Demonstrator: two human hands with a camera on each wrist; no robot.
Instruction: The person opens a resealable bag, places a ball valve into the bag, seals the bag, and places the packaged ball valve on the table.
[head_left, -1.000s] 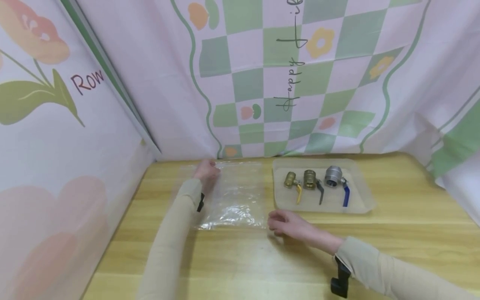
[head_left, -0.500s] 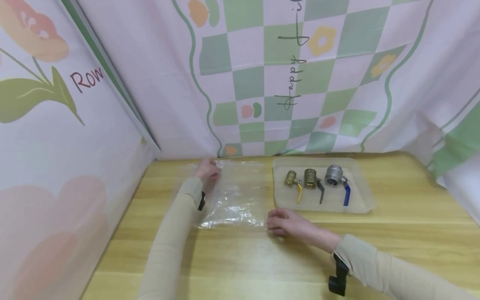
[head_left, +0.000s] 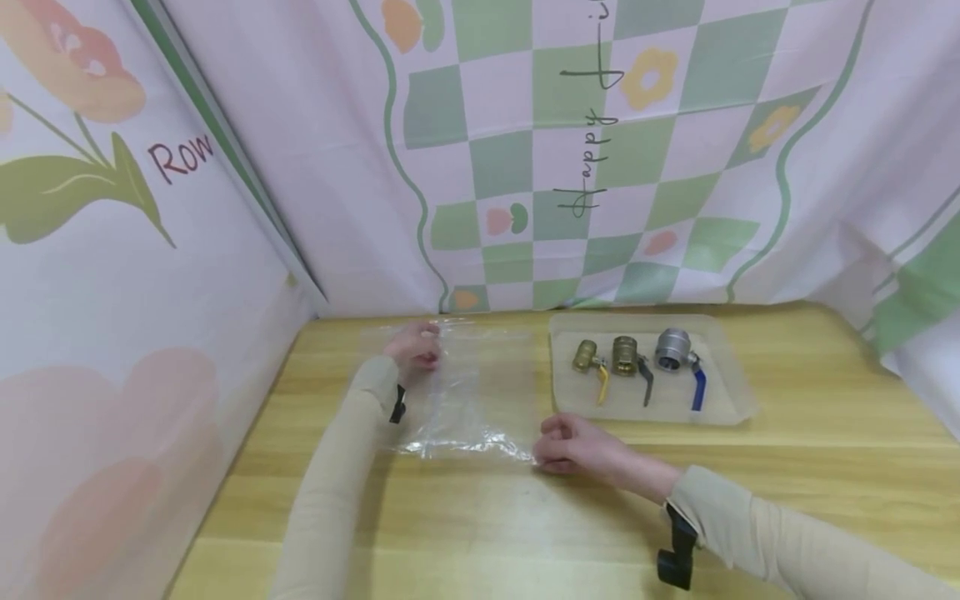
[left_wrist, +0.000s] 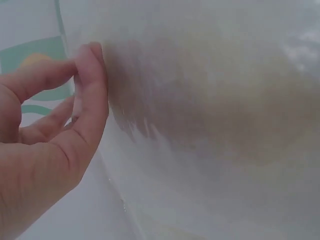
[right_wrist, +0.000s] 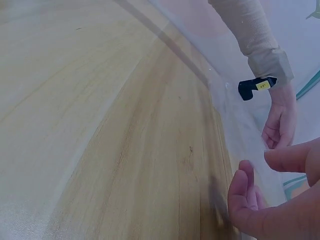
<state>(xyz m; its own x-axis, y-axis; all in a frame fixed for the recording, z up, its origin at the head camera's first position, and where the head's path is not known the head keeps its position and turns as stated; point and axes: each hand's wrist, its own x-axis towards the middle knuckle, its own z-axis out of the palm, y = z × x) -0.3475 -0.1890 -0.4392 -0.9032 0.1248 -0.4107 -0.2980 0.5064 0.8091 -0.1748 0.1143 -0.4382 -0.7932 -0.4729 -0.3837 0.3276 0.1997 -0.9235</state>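
Note:
A clear plastic bag lies flat on the wooden table, its creases shining along the near edge. My left hand is at the bag's far left part. In the left wrist view, the thumb and curled fingers of my left hand pinch at the film's edge. At the bag's near right corner is my right hand, its fingers loosely bent. The right wrist view has the thumb of my right hand and its fingertips apart, right by the film.
Right of the bag stands a shallow translucent tray. In it lie a small brass valve with a yellow lever, a larger brass valve with a grey lever and a silver valve with a blue lever. Patterned curtains border the table.
The film's creases and glints have shifted, with the shine now drawn toward the near edge. My left hand has moved slightly, while my right hand stays at the near right corner.

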